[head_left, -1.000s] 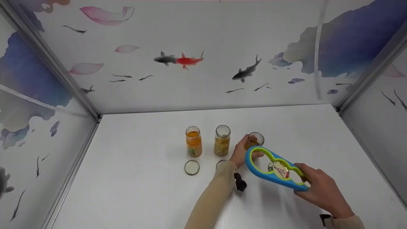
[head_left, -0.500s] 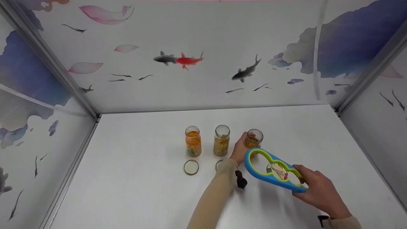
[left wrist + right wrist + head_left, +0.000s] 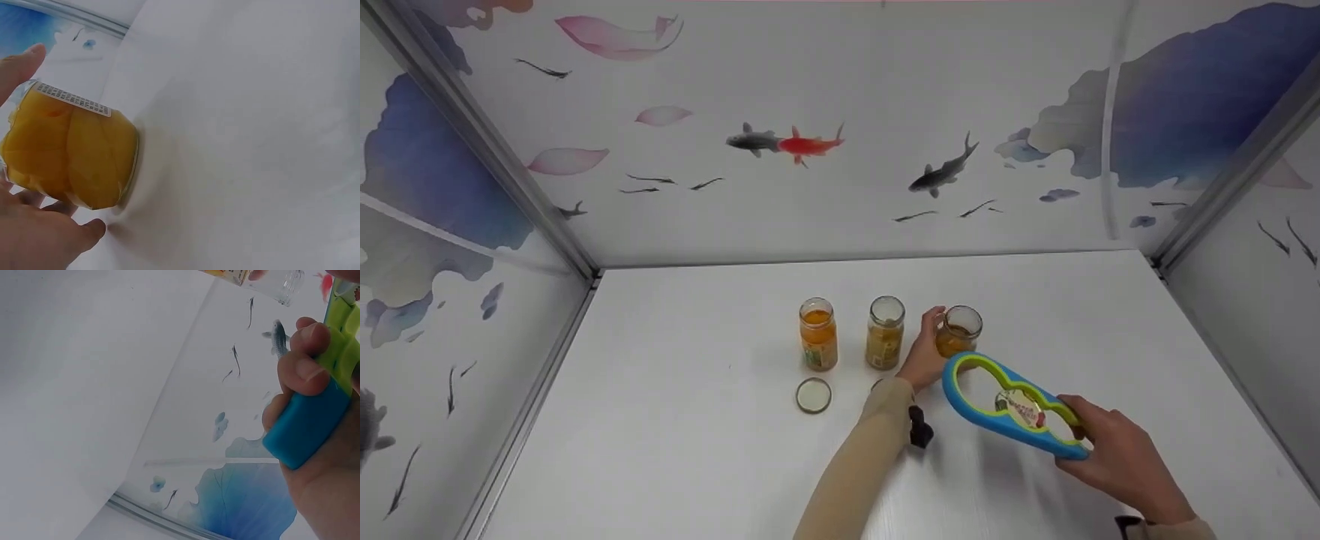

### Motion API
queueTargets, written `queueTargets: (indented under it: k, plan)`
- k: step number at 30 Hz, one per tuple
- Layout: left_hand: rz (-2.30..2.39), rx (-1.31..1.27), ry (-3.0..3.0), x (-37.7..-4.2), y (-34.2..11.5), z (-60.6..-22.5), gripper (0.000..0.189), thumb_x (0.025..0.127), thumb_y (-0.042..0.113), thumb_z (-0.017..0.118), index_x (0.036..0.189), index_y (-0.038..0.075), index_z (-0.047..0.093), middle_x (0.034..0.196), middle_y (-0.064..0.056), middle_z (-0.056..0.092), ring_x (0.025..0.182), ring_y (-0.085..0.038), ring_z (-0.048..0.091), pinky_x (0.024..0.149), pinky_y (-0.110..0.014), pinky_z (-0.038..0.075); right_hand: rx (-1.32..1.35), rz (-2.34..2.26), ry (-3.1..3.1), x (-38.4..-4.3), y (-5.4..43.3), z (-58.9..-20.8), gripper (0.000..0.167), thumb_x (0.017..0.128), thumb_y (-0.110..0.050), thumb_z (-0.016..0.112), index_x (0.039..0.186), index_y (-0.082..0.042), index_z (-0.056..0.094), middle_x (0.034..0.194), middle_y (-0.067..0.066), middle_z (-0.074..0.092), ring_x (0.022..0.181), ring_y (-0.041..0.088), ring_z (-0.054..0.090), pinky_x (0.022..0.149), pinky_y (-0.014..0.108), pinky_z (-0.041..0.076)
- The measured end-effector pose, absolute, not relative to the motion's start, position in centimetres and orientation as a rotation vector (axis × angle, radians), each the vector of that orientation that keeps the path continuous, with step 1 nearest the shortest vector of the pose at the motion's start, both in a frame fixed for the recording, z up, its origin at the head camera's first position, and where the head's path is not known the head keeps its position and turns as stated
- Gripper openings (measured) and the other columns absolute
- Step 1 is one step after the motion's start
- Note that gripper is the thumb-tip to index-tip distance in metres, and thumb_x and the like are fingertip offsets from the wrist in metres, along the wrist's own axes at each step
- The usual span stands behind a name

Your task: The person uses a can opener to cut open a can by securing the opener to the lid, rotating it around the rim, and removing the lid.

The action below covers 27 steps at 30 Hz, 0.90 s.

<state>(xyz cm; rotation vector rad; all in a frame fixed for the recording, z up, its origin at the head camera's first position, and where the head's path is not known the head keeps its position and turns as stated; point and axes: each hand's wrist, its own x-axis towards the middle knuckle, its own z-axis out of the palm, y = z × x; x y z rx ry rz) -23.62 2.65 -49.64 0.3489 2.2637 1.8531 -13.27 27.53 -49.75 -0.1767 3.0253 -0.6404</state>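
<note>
In the head view, my left hand [image 3: 922,360] is beside an open glass jar [image 3: 958,341] of orange-yellow fruit, at the right end of a row. The left wrist view shows that jar [image 3: 70,149] standing on the table, with the thumb and fingers spread to either side and a gap above the glass. My right hand [image 3: 1125,454] grips the end of a blue and green jar opener [image 3: 997,420] and holds it above the table. A printed jar lid [image 3: 1024,409] sits within the opener's middle opening. In the right wrist view, curled fingers wrap the opener's blue end [image 3: 309,424].
Two more open jars, one with orange contents [image 3: 818,341] and one with yellowish contents [image 3: 884,341], stand left of my left hand. A lid [image 3: 814,395] lies before the orange one. My left sleeve [image 3: 859,457] mostly covers another lid. Printed wall panels [image 3: 840,210] enclose the white table [image 3: 675,420].
My left hand's front fingers have come away from the jar's near side, and the hand has shifted slightly left. The right hand and the opener have barely moved.
</note>
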Motion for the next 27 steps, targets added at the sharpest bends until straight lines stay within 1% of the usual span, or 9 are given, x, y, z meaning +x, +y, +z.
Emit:
queueTargets:
  k: [2,3,5,7,10,14,20,23,27]
  plan:
    - [1.798,0.242,2.308,-26.0,4.2,-53.7,0.083,0.081,0.014,0.079,0.145,0.022,0.027,0.152,-0.004,0.033,0.139,-0.022,0.031,0.112,-0.040,0.027,-0.177,-0.641,3.019,-13.3,27.6,-49.8,0.067,0.066,-0.024,0.085,0.123,-0.003,0.058,0.084,0.000,0.060,0.072,0.021,0.047,0.061,0.036,0.042]
    - [1.805,0.188,2.351,-26.6,4.8,-55.0,0.085,0.079,0.010,0.080,0.144,0.023,0.028,0.152,-0.003,0.035,0.139,-0.023,0.032,0.111,-0.041,0.028,-0.179,-0.642,3.015,-13.3,27.6,-49.8,0.067,0.066,-0.024,0.085,0.123,-0.003,0.057,0.084,0.000,0.059,0.072,0.021,0.047,0.060,0.036,0.042]
    - [1.811,0.194,2.370,-26.9,4.8,-56.0,0.085,0.078,0.013,0.081,0.145,0.024,0.029,0.152,0.000,0.034,0.139,-0.023,0.031,0.111,-0.044,0.029,-0.187,-0.646,3.012,-13.3,27.6,-49.9,0.067,0.066,-0.025,0.085,0.123,-0.003,0.057,0.084,0.000,0.059,0.072,0.021,0.047,0.060,0.035,0.041]
    - [1.836,0.248,2.361,-26.6,4.3,-56.0,0.085,0.078,0.018,0.081,0.146,0.025,0.031,0.153,0.002,0.032,0.140,-0.023,0.029,0.110,-0.046,0.029,-0.187,-0.647,3.010,-13.3,27.7,-49.9,0.067,0.067,-0.025,0.085,0.123,-0.002,0.057,0.083,0.000,0.059,0.072,0.021,0.046,0.059,0.035,0.041]
    - [1.871,0.284,2.350,-25.8,3.6,-55.2,0.084,0.077,0.025,0.082,0.146,0.031,0.033,0.153,0.008,0.032,0.140,-0.019,0.030,0.110,-0.046,0.030,-0.180,-0.651,3.008,-13.3,27.8,-49.9,0.068,0.067,-0.025,0.084,0.124,-0.001,0.056,0.082,0.000,0.058,0.072,0.021,0.046,0.059,0.035,0.040]
    - [1.879,0.322,2.357,-24.8,3.0,-54.2,0.085,0.079,0.026,0.082,0.146,0.035,0.031,0.153,0.012,0.030,0.139,-0.015,0.030,0.109,-0.045,0.031,-0.162,-0.652,2.994,-13.4,27.8,-49.9,0.070,0.068,-0.028,0.085,0.126,0.000,0.055,0.083,0.001,0.058,0.074,0.022,0.046,0.059,0.036,0.041]
    - [1.885,0.420,2.323,-23.6,2.6,-53.6,0.086,0.080,0.023,0.081,0.148,0.033,0.029,0.155,0.012,0.026,0.141,-0.016,0.025,0.111,-0.049,0.025,-0.163,-0.656,3.004,-13.4,27.8,-50.0,0.069,0.068,-0.029,0.085,0.124,-0.001,0.055,0.084,0.001,0.059,0.073,0.022,0.047,0.059,0.035,0.040]
    - [1.901,0.466,2.302,-23.1,2.2,-53.8,0.088,0.080,0.022,0.081,0.149,0.032,0.027,0.156,0.013,0.024,0.141,-0.016,0.024,0.112,-0.046,0.024,-0.178,-0.663,3.027,-13.3,27.7,-49.9,0.067,0.067,-0.026,0.085,0.123,-0.001,0.056,0.082,0.000,0.059,0.073,0.022,0.046,0.059,0.035,0.040]
    - [1.943,0.504,2.259,-22.5,1.6,-54.3,0.089,0.081,0.016,0.080,0.150,0.028,0.025,0.156,0.011,0.023,0.142,-0.019,0.023,0.112,-0.042,0.025,-0.190,-0.670,3.040,-13.2,27.7,-49.9,0.066,0.066,-0.022,0.085,0.122,-0.001,0.057,0.081,0.001,0.059,0.072,0.022,0.046,0.059,0.035,0.040]
